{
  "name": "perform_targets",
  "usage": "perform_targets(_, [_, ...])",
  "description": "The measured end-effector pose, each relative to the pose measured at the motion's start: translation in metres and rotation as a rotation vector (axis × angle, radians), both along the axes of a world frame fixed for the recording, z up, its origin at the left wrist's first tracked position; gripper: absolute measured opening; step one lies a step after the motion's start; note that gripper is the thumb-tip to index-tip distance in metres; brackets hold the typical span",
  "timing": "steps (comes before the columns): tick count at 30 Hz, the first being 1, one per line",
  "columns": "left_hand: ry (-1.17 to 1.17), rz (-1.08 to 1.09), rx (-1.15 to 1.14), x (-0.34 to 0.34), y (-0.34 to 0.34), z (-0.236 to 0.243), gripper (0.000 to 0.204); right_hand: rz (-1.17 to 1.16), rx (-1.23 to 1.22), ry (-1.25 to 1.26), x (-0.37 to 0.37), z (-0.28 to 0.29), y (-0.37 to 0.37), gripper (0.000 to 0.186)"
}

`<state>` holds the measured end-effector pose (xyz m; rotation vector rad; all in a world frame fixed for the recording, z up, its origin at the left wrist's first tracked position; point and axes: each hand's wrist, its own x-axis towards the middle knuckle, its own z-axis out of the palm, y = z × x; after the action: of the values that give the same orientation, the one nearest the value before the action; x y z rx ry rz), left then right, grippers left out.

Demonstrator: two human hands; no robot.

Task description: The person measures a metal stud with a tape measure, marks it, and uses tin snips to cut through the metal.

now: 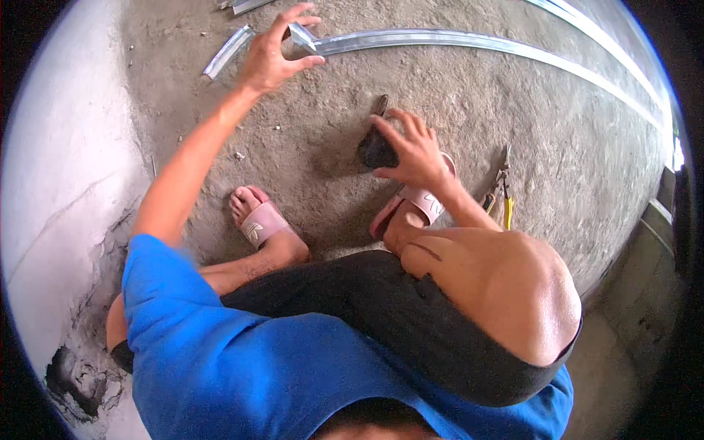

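The long shiny metal strip point(440, 38) lies on rough floor point(477, 95), its far end hard to see. Around its bent end, the left hand point(268, 64) spreads unclenched fingers; below it, the right hand point(418, 152) partly hides a rounded black object point(377, 152), whether grasped I cannot tell.

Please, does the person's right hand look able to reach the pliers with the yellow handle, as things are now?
Probably yes: the right hand looks open, and the pliers lie on the floor to its right, with nothing over them. The right knee appears near their handles.
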<state>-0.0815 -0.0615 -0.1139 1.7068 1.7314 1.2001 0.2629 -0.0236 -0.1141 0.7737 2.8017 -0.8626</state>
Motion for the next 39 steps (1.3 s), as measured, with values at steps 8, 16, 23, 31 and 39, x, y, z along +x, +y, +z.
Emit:
perform_targets(8, [0.488, -0.006, 0.592, -0.001, 0.017, 0.045, 0.034, -0.152, -0.115, 0.091, -0.006, 0.002, -0.014, 0.101])
perform_targets(16, [-1.067, -0.012, -0.775, 0.156, -0.034, 0.001, 0.053, -0.031, -0.059, 0.280, -0.020, 0.061, 0.026, 0.088])
perform_targets(23, [-1.328, 0.032, -0.441, 0.203, -0.014, 0.003, 0.062, -0.750, -0.880, 0.484, -0.011, 0.042, 0.032, 0.061])
perform_targets(31, [-0.346, 0.565, -0.050, 0.104, -0.023, -0.061, 0.059, -0.831, -0.700, 0.416, 0.003, 0.031, 0.034, 0.034])
perform_targets(39, [-1.571, 0.254, -0.034, -0.020, 0.064, -0.077, 0.046, -0.354, -0.139, 0.101, -0.012, -0.011, -0.016, 0.048])
